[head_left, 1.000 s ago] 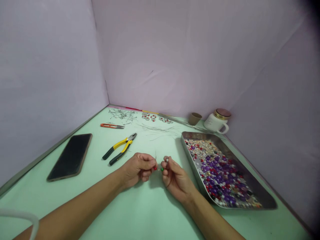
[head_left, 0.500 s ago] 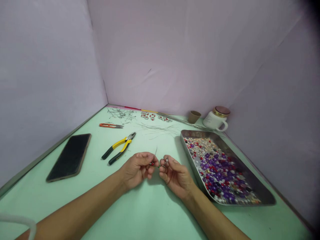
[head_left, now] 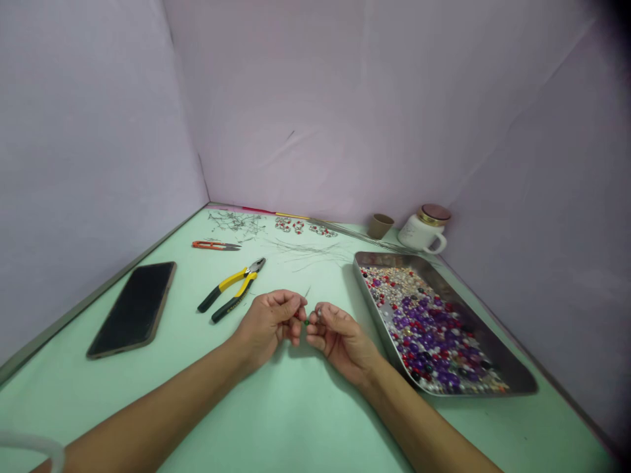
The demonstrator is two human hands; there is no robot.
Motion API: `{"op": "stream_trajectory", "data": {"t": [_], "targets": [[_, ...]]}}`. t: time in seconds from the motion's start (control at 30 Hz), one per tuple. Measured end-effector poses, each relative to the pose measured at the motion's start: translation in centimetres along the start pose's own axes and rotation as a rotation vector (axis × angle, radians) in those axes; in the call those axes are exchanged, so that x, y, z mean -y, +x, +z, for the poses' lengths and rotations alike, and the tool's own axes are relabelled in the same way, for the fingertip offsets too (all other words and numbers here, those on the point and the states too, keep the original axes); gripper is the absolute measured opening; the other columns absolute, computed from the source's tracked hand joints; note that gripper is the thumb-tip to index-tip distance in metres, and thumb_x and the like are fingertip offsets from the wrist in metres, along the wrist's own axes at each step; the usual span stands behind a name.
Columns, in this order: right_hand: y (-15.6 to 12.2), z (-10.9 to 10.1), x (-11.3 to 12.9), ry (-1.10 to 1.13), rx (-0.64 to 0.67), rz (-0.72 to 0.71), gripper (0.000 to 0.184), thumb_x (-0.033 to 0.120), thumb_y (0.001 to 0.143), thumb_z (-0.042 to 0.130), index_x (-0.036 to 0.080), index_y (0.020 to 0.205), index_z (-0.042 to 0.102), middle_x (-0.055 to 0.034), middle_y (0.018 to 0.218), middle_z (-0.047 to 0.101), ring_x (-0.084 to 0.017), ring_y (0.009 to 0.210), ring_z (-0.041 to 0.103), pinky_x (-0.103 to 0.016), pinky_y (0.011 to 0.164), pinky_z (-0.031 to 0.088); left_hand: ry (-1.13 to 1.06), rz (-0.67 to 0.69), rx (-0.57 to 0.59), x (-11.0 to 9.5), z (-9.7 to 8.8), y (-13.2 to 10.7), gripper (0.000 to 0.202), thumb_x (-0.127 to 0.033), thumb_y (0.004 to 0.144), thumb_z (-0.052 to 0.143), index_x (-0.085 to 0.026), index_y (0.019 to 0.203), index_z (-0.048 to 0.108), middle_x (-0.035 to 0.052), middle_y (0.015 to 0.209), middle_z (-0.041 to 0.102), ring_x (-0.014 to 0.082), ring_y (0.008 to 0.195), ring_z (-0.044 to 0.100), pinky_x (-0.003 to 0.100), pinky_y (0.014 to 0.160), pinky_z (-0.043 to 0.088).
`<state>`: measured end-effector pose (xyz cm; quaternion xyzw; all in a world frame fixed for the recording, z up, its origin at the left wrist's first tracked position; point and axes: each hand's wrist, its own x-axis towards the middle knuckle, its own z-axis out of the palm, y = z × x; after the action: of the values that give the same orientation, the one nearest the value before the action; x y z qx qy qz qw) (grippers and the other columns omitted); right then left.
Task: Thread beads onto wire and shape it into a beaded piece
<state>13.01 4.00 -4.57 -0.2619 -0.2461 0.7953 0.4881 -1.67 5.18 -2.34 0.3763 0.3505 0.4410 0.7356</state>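
Note:
My left hand (head_left: 270,324) and my right hand (head_left: 337,339) meet fingertip to fingertip just above the green table (head_left: 276,420). Both are pinched on a thin wire (head_left: 306,293) that carries small beads; a green bead (head_left: 306,322) shows between the fingers and a pale bead sits at my right thumb. The wire's free end sticks up behind the left fingers. A steel tray (head_left: 513,371) full of purple, red and pearl beads lies right of my right hand.
Yellow-handled pliers (head_left: 231,297) lie left of my hands, a black phone (head_left: 132,308) farther left. Orange snips (head_left: 215,246), wire pieces (head_left: 236,223) and finished bead rings (head_left: 296,225) sit at the back. A lidded mug (head_left: 424,230) and a small brown cup (head_left: 380,225) stand by the wall.
The two hands have closed the gap between them, so the red and green beads now sit nearly hidden between the fingertips. The view has shifted slightly.

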Motion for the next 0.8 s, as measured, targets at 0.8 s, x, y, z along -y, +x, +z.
{"op": "stream_trajectory", "data": {"t": [0.8], "targets": [[0.09,0.04,0.02,0.03,0.048,0.019,0.012,0.019,0.071,0.062,0.011,0.077,0.054,-0.0023,0.068,0.064,-0.009,0.056,0.062,-0.019,0.054,0.053,0.588,0.265,-0.232,-0.41,0.36,-0.22,0.009,-0.016,0.067,0.057,-0.014,0.073,0.063,0.0007,0.058,0.06,0.0102,0.056,0.053,0.02,0.056,0.041]]}}
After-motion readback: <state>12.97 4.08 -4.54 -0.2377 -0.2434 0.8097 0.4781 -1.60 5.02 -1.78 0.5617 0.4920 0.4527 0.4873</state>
